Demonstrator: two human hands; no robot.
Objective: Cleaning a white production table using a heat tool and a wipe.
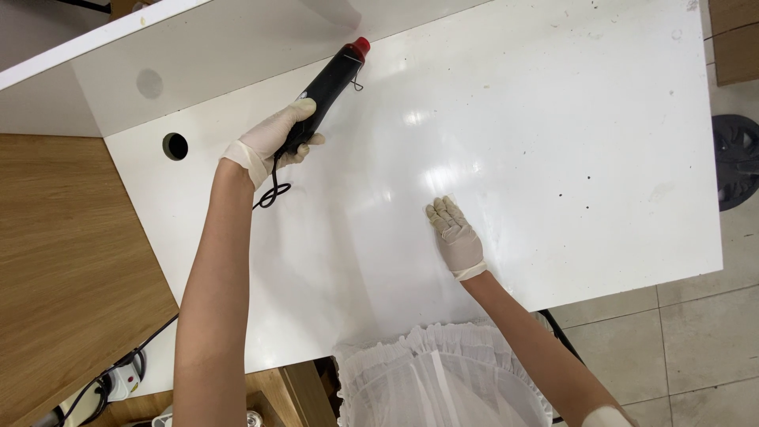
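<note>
Closest in, at the bottom edge, a white frilly cloth [443, 379]. Down in the left corner, a white plug box [122, 383] with dark wires, low beside the wooden desk [71, 261].

A bit farther, on the white table [569, 119], the right hand [455, 233] in a pale glove. Lying flat, palm down, fingers straight and close together. Holding nothing, just pressing on the bare top.

Farther up on the left, the left hand [273, 142], gloved too, fingers wrapped tight round the back end of a black tool [332, 79]. Tool held up over the far left part of the table, with its red tip [361, 46] pointing away, toward the white back wall [158, 71]. A thin black cord [273, 190] looping down under the wrist.

Looks hard and stiff, not bendy. Seems light enough for one hand. Smooth shell, so maybe a little slippery in a glove. Best taken by the thick black part, well back from the red tip, which may be hot. Cord likely to drag or catch on the table edge.

Not much in the way. A round hole [175, 146] in the table just left of the hand. Back wall close ahead of the tip. Off to the right, well apart, a tiled floor [696, 340] and a black chair foot [737, 158].
</note>
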